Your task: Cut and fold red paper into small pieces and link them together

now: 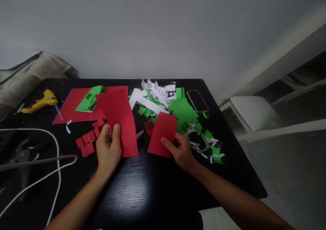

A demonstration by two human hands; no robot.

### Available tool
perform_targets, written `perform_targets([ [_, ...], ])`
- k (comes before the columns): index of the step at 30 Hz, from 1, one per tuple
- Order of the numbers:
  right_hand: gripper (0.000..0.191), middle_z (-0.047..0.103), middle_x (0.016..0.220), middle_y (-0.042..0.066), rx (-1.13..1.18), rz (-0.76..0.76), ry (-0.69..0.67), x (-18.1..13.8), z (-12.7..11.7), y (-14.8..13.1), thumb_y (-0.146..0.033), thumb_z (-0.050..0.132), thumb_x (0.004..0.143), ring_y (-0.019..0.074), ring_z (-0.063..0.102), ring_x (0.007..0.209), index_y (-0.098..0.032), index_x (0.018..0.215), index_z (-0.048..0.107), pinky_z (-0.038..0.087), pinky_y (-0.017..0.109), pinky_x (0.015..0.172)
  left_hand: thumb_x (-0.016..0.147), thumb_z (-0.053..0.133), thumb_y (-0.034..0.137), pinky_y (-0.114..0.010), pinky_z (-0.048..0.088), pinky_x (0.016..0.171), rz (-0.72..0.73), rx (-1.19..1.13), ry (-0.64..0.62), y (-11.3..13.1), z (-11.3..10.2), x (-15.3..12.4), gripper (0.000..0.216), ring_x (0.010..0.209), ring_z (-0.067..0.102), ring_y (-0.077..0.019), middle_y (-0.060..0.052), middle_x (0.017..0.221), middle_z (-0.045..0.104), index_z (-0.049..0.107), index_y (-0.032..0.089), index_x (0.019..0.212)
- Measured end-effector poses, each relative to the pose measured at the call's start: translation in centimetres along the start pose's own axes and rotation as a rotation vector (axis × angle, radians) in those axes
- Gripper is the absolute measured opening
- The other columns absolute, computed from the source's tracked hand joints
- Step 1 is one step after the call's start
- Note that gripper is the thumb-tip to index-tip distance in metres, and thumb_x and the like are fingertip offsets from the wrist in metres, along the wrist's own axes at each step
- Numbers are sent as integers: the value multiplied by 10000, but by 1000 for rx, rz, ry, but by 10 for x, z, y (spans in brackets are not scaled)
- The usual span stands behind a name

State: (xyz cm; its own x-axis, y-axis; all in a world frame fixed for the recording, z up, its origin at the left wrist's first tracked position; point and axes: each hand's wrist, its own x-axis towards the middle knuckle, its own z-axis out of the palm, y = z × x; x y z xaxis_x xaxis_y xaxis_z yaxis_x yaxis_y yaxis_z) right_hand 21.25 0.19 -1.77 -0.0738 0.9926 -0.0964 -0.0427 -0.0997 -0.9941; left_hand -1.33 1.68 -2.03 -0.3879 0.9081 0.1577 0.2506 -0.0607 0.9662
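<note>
- Fingers of your left hand (109, 150) pinch the long sheet (121, 121), a red one, at its lower left edge, thumb on the face turned to you.
- Your right hand (182, 152) grips the short sheet (163, 129), also red, by its right edge, thumb across the front and the other fingers mostly hidden behind.
- You have both sheets raised over the black counter (175, 189), side by side and apart; between them shows a pointed metal blade (140, 134), the rest of it hidden.
- Just beside your left hand lie small red squares (88, 140); beyond them, a green stack (89, 100) rests on a big red sheet (70, 105).
- To your left are a yellow glue gun (42, 102) and a looped white cable (58, 152).
- Past your right hand are a ring (207, 143) among scraps, green paper (183, 109) and a phone (198, 101).
- White strips (150, 104) heap up near the wall, beyond both sheets.
</note>
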Motion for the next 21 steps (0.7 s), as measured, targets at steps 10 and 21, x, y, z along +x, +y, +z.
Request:
perform_targets([
  [10, 596, 571, 1381, 147, -359, -297, 416, 9, -4, 15, -368, 744, 871, 288, 558, 1244, -224, 1397, 502, 493, 445, 983, 914, 642, 499, -243, 262, 482, 6, 21, -142, 5, 1, -9, 473, 524, 309, -106, 60, 575, 328, 419, 210, 612],
  [21, 258, 759, 955, 54, 146, 26, -3, 9, 4, 2, -463, 763, 824, 251, 700, 933, -223, 901, 710, 567, 381, 873, 1010, 487, 482, -260, 267, 511, 57, 44, -757, 2, 0, -22, 476, 529, 348, -109, 40, 582, 369, 514, 184, 639],
])
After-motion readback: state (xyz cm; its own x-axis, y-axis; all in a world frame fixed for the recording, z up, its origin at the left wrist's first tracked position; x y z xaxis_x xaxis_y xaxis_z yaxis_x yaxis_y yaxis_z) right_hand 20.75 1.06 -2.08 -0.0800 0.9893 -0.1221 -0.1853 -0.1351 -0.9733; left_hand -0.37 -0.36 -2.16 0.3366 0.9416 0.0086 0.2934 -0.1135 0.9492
